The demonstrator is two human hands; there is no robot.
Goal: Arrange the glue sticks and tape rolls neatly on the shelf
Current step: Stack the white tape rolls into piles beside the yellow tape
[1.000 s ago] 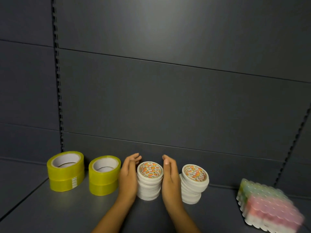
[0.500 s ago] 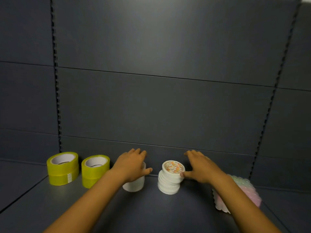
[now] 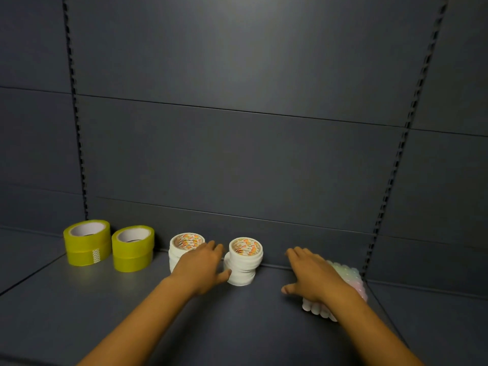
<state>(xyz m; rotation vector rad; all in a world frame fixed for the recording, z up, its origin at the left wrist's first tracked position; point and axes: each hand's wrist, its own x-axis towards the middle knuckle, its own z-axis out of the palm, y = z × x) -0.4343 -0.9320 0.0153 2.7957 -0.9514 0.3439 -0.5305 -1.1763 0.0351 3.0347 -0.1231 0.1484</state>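
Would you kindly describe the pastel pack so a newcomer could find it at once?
Look along the dark shelf to its right end, past the two white tape stacks. The pastel pack lies beneath the right hand. Unlike the round rolls, it is a bumpy block of pink, green and white caps.

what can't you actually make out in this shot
- Glue stick pack, head view: mostly behind the right hand; count unreadable, blurred.
- Left white tape stack: lower front covered by the left hand; contact unclear.
- Right white tape stack: label print too small to read.
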